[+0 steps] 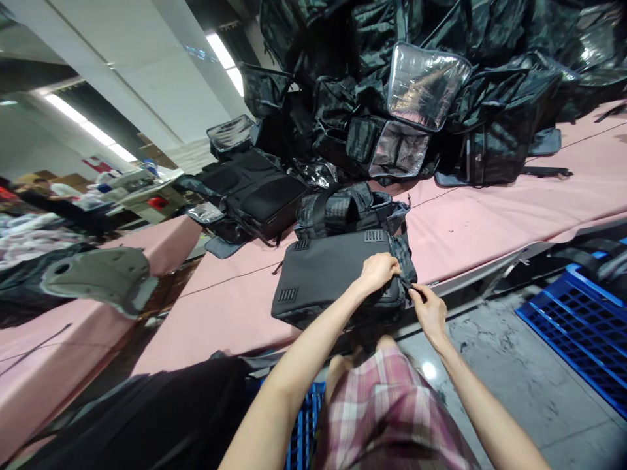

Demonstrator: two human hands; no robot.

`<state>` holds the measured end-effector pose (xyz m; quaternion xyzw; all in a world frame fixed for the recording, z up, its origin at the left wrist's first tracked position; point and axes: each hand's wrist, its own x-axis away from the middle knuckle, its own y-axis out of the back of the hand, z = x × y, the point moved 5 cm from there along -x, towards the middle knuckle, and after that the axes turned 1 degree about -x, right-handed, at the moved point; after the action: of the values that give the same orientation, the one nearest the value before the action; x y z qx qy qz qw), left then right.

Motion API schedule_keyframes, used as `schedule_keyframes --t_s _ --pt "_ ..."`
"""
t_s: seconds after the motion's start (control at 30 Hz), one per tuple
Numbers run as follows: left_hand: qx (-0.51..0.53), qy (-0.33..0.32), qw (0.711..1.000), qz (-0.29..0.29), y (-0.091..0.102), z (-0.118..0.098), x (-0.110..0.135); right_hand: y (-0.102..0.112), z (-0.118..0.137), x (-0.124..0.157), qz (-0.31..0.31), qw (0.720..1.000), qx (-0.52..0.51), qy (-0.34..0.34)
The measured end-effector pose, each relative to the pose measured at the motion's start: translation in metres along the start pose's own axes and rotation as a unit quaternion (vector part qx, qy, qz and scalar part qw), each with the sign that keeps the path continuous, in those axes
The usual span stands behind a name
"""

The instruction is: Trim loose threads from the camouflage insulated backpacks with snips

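Observation:
A black and dark camouflage bag (323, 271) lies on the pink-covered table with its flat base facing up; ribbed feet show at the base's corners. At the bag's right end, my left hand (379, 271) is closed, its fingers curled over the corner and gripping the bag's side. Just right of it, my right hand (430, 312) pinches a short dark strap (406, 283) at that same end between thumb and fingertips. The fingertips of both hands are close together. What lies under the left fingers is partly hidden.
Behind the bag stands another camouflage bag (337, 212) with a wide strap. A heap of bags with silver linings (426, 85) fills the table's far side. A blue plastic crate (578, 333) is on the floor at right. Black fabric (161, 411) hangs at lower left.

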<state>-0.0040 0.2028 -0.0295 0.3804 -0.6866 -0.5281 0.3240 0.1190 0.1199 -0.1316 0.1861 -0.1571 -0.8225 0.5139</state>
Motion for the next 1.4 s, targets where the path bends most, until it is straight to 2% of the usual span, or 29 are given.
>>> schedule_keyframes --t_s 0.13,0.47,0.7,1.0,1.1,1.17,1.23,1.27,1.3,1.33,1.4 --pt "-0.033 -0.024 0.999 -0.022 -0.004 -0.006 -0.001 -0.003 0.002 -0.002 -0.007 1.000 0.007 0.018" --pt "-0.053 -0.045 0.998 -0.008 -0.011 -0.008 -0.004 -0.005 0.007 -0.001 -0.005 0.998 0.002 0.062" --pt "-0.054 -0.051 0.997 -0.013 -0.012 -0.007 -0.005 -0.004 -0.003 -0.001 0.005 0.999 -0.019 0.030" --pt "-0.008 -0.043 0.999 0.003 -0.012 -0.008 -0.004 -0.010 -0.002 -0.001 0.022 0.998 -0.048 0.020" --pt "0.104 -0.018 0.994 0.005 -0.011 -0.005 -0.006 -0.010 -0.007 -0.003 0.032 0.995 -0.089 0.016" --pt "0.271 -0.002 0.963 0.001 -0.002 0.004 -0.003 -0.008 -0.010 -0.003 0.031 0.993 -0.114 0.013" --pt "0.434 -0.003 0.900 -0.029 0.014 0.023 0.006 -0.005 -0.011 -0.003 0.028 0.992 -0.124 0.012" --pt "0.479 0.000 0.875 -0.065 0.024 0.039 0.015 -0.005 -0.011 -0.002 0.029 0.992 -0.124 0.014" --pt "0.490 0.013 0.864 -0.114 0.034 0.059 0.026 -0.005 -0.010 -0.002 0.030 0.992 -0.121 0.017" --pt "0.466 0.043 0.865 -0.179 0.044 0.083 0.041 -0.005 -0.009 -0.001 0.031 0.992 -0.117 0.021" --pt "0.352 0.138 0.868 -0.322 0.060 0.137 0.082 -0.005 -0.007 -0.001 0.032 0.993 -0.111 0.025"
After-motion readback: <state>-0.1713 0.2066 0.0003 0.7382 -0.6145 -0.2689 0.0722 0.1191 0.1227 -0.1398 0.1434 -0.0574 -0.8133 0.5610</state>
